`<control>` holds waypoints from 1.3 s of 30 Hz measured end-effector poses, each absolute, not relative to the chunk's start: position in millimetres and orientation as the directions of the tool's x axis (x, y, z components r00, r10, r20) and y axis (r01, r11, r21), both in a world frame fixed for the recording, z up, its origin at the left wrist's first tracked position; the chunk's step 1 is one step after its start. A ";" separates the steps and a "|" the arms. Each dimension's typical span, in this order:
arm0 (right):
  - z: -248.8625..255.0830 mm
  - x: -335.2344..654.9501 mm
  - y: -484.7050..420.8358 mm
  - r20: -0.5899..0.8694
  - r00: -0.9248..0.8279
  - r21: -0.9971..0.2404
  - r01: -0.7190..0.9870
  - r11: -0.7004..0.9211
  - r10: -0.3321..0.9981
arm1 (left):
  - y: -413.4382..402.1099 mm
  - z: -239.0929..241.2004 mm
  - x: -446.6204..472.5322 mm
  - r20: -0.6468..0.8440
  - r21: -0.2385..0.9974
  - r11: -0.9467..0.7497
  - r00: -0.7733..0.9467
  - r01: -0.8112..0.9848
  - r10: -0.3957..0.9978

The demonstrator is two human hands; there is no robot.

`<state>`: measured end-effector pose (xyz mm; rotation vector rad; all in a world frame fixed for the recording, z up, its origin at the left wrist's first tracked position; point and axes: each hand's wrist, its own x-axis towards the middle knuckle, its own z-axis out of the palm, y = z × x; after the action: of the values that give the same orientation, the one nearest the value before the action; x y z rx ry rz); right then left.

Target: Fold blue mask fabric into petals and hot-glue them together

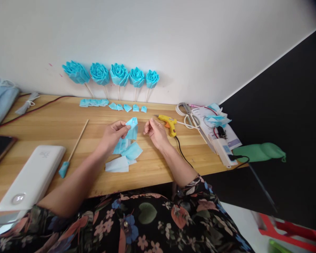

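Note:
My left hand [115,133] pinches a folded piece of light blue fabric [132,122] between thumb and fingers, above the table. My right hand [156,133] is a little to its right, fingers curled in loosely with nothing visible in them. Beneath the left hand lie loose blue fabric pieces [131,151] and a white piece [117,164]. A yellow glue gun [171,123] rests just right of my right hand, nozzle pointing left. To the left lies a wooden stick with a blue fabric tip [64,169].
Several blue fabric roses [119,74] on sticks lean against the wall. Before them lie folded blue petals [127,108] and a petal strip [94,102]. A white power bank [33,177] is at left; scissors [191,119] and a power strip [223,151] are at right.

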<state>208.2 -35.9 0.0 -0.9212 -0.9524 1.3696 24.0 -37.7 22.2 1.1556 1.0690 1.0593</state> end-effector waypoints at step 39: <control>3.7 205.6 -41.2 0.046 -0.069 -0.926 -0.378 0.016 0.997 | -37.1 21.6 22.9 -0.078 0.994 0.091 0.168 -0.068 0.983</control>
<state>205.6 -41.2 3.7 -0.8597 -0.9867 1.4001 22.9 -37.1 21.6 1.1667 1.0723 1.0611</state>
